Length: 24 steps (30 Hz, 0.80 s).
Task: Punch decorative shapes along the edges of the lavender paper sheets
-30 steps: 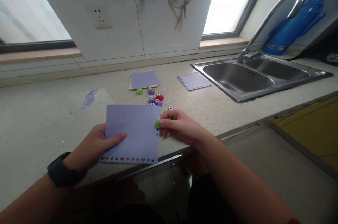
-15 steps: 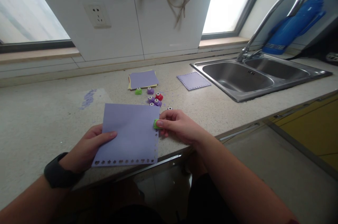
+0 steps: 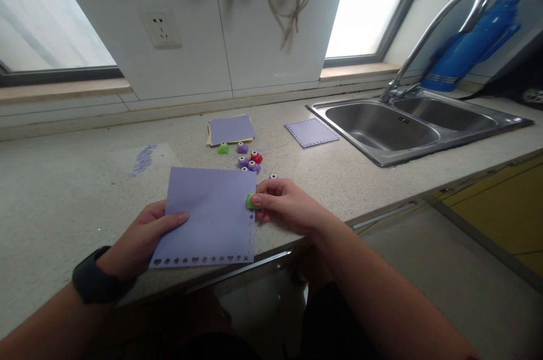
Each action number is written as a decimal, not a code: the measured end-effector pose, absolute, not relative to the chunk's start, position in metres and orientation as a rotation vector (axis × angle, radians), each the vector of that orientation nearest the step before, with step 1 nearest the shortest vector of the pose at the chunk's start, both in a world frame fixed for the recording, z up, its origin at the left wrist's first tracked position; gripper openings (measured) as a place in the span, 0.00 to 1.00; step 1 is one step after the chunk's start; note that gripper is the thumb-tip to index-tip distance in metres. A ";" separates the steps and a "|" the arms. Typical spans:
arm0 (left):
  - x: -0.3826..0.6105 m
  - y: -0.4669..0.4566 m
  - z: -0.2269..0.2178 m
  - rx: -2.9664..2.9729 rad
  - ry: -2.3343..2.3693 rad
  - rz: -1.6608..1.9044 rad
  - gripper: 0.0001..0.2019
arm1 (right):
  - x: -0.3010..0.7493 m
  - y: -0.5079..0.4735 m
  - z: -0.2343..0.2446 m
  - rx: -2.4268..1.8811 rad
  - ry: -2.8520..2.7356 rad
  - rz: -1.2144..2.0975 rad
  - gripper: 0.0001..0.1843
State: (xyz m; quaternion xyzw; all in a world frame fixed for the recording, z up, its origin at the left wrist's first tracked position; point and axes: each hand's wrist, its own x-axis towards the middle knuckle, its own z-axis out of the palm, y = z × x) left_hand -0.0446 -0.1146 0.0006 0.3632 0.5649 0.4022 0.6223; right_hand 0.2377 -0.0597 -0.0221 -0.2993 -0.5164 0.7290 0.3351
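A purple sheet of paper [image 3: 207, 213] is held over the counter's front edge, with small shapes such as hearts and stars punched along its bottom edge and lower right side. My left hand [image 3: 155, 230] grips its left side, thumb on top, fingers hidden beneath. At the right edge my right hand [image 3: 282, 202] pinches a green craft punch [image 3: 251, 201] that sits over the paper's border. Just beyond the sheet stand several small punches: purple ones [image 3: 254, 167], a red one [image 3: 256, 157] and another green one [image 3: 223, 148].
A stack of coloured paper [image 3: 231, 129] lies farther back. To its right is a purple sheet with punched borders [image 3: 311, 132], near the steel sink [image 3: 377, 122]. Purple paper bits [image 3: 144, 159] are heaped on the left of the counter. A blue thermos [image 3: 470, 46] stands behind the faucet.
The view has tilted up slightly, so everything sits a little lower. Both hands keep their hold on the paper and the green punch, with hardly any movement.
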 end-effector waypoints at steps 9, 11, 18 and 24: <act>-0.043 -0.115 0.001 0.805 1.298 0.944 0.12 | 0.238 -0.060 -0.021 -0.790 -1.371 1.895 0.17; -0.042 -0.115 0.002 0.801 1.308 0.947 0.12 | 0.238 -0.060 -0.021 -0.795 -1.384 1.884 0.17; -0.039 -0.114 0.006 0.816 1.344 0.936 0.11 | 0.238 -0.060 -0.022 -0.786 -1.396 1.864 0.17; -0.045 -0.113 -0.004 0.811 1.331 0.970 0.12 | 0.239 -0.060 -0.022 -0.790 -1.394 1.868 0.17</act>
